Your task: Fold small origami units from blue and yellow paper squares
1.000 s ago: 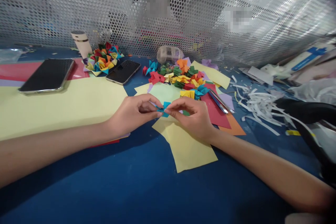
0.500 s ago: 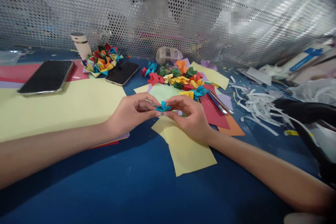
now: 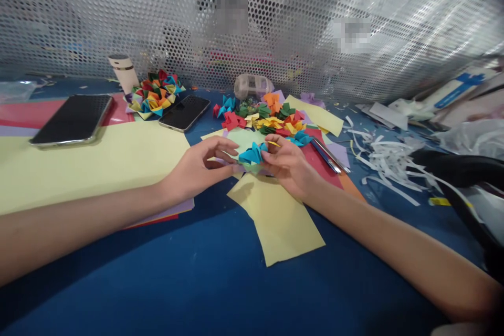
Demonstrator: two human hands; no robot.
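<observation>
A folded blue paper flower (image 3: 252, 153) is pinched at its right side between the thumb and fingers of my right hand (image 3: 289, 164). My left hand (image 3: 207, 163) is just left of the flower, its thumb and fingers apart with a gap to the paper. Beneath both hands lie a pale green sheet (image 3: 244, 139) and a yellow sheet (image 3: 285, 220). Just behind them spreads a pile of folded paper flowers (image 3: 271, 118) in red, orange, yellow, green and blue. Metal tweezers or scissors (image 3: 331, 155) rest on a red sheet (image 3: 317, 163) to the right.
Two phones, a larger one (image 3: 73, 119) and a smaller one (image 3: 186, 113), lie at left near a multicoloured paper ball (image 3: 155, 95) and a white cylinder (image 3: 124, 74). A clear jar (image 3: 253, 85) lies at the back. Shredded paper strips (image 3: 389, 157) cover the right. A perforated metal panel (image 3: 173, 16) stands behind.
The blue flower has turned and shows more of its petals. My left fingers have let go of it and spread, while my right hand keeps its pinch.
</observation>
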